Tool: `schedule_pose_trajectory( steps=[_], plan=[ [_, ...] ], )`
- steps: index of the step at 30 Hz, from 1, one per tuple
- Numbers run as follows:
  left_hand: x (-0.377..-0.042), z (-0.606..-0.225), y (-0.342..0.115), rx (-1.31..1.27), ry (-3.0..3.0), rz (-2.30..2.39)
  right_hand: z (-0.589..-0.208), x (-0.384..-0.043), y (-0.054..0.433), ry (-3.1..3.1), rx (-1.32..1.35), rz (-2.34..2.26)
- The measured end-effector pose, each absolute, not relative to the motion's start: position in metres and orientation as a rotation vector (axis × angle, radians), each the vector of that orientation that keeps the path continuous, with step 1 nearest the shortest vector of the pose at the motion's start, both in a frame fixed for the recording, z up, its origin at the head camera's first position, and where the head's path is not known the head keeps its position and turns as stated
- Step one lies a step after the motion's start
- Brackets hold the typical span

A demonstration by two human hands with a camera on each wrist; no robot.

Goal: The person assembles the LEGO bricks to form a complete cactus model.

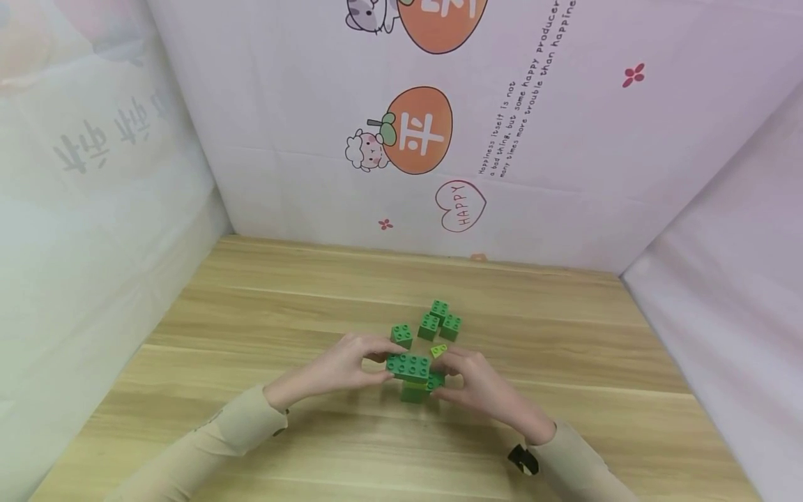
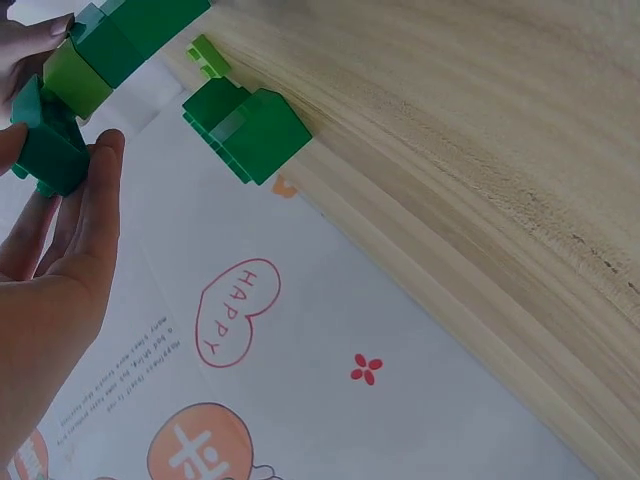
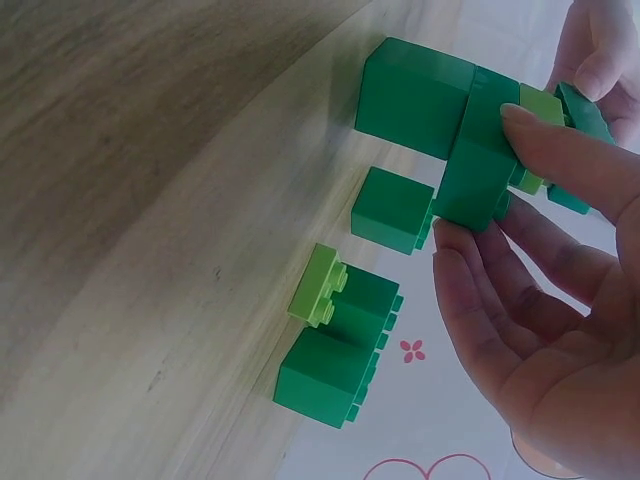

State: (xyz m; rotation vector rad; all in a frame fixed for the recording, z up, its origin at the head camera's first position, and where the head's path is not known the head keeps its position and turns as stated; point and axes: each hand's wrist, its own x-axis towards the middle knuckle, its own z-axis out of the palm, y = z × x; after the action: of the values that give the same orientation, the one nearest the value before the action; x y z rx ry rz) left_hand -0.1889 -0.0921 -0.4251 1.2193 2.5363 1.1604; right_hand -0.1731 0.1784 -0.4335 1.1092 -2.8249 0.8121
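Note:
A long green building brick (image 1: 408, 367) tops a small stack, and my left hand (image 1: 348, 366) pinches its left end between thumb and fingers. That top brick looks tilted against the lime brick (image 3: 540, 112) beneath it in the right wrist view. Under the lime piece, my right hand (image 1: 473, 383) grips a green brick (image 3: 480, 165) that juts out to the right, thumb on one side and fingers on the other. A larger green block (image 3: 415, 98) forms the bottom of the stack.
Behind the stack on the wooden table (image 1: 282, 300) stand several small green bricks, one (image 1: 401, 336) near my left fingertips. A small lime brick (image 1: 438, 351) lies just beyond my right hand. Printed white cloth walls (image 1: 301, 125) enclose the back and sides.

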Motion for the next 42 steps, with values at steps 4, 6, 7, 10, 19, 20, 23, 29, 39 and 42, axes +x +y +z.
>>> schedule_pose_trajectory(
  steps=[4, 6, 7, 10, 19, 20, 23, 29, 39, 42],
  plan=[
    [-0.1898, -0.4264, -0.0920, 1.281, 2.546, 1.168, -0.4339, -0.1736, 0.1784, -2.830, 1.099, 0.806],
    [-0.1898, -0.4266, -0.0919, 1.316, 2.563, 1.163, -0.4342, -0.1739, 0.1783, -2.831, 1.094, 0.803],
    [-0.1899, -0.4266, -0.0918, 1.332, 2.573, 1.158, -0.4342, -0.1740, 0.1783, -2.833, 1.091, 0.801],
    [-0.1896, -0.4267, -0.0913, 1.371, 2.606, 1.133, -0.4342, -0.1742, 0.1782, -2.836, 1.090, 0.801],
    [-0.1891, -0.4258, -0.0895, 1.388, 2.634, 1.056, -0.4321, -0.1731, 0.1770, -2.837, 1.091, 0.813],
    [-0.1890, -0.4255, -0.0893, 1.379, 2.627, 1.056, -0.4320, -0.1728, 0.1768, -2.839, 1.091, 0.815],
    [-0.1884, -0.4246, -0.0889, 1.358, 2.622, 1.052, -0.4319, -0.1723, 0.1764, -2.841, 1.093, 0.819],
    [-0.1877, -0.4249, -0.0875, 1.322, 2.614, 1.070, -0.4323, -0.1722, 0.1763, -2.842, 1.083, 0.814],
    [-0.1884, -0.4240, -0.0863, 1.276, 2.594, 1.062, -0.4327, -0.1721, 0.1766, -2.832, 1.095, 0.816],
    [-0.1885, -0.4240, -0.0855, 1.266, 2.593, 1.055, -0.4325, -0.1719, 0.1767, -2.826, 1.097, 0.823]
  ],
)
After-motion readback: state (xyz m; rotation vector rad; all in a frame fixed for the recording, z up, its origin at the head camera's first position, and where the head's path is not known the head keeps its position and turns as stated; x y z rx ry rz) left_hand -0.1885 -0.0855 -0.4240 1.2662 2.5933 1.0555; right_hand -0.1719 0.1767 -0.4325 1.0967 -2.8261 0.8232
